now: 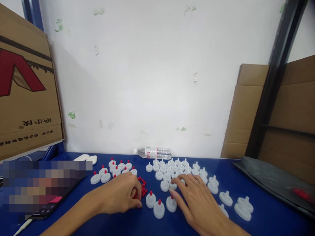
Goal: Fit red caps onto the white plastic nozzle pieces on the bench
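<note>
**Sorting caps on the table, more bare than plugged**

Watching through the head camera, I see both hands low over the blue table (pixel 265 219). The left hand (pixel 120 193) is curled closed with its fingertips tucked in, right beside a small heap of red plugs (pixel 143 188). A speck of red shows at its fingers, but I cannot tell whether it has a plug pinched.

The right hand (pixel 197 203) lies open and flat with its fingers spread. It grips nothing, and its index tip touches the nearest of three front caps (pixel 158 208), each with a red plug in its spout.

A second cluster of plugged caps (pixel 115 169) sits behind the left hand. The bare caps (pixel 176 167) crowd the middle, under and beyond the right fingers. More of them trail off loosely to the right.

I judge the work under halfway. About a dozen or so caps carry plugs, a larger number have none, and the heap of plugs is small. A bottle (pixel 154 153) lies against the wall.
</note>
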Demonstrator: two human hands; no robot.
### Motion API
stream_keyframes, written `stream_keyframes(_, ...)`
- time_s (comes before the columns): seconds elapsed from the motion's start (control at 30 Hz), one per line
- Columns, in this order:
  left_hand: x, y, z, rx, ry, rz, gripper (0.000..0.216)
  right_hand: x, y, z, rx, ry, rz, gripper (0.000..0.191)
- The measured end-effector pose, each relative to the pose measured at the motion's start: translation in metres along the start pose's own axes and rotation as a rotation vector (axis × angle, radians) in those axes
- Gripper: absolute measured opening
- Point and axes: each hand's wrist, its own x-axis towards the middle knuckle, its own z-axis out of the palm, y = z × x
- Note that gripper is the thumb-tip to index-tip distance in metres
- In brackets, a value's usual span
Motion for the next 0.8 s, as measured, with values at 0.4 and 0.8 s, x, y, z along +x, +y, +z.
stream_keyframes(0.4,0.002,0.004,0.005,0.068,-0.022,0.039,0.011,0.000,0.006,0.005,-0.250,-0.127,-0.090,0.041)
stream_keyframes(0.8,0.003,0.014,0.004,0.028,0.237,0.088,0.007,0.001,0.005,-0.006,-0.078,0.052,-0.067,0.032)
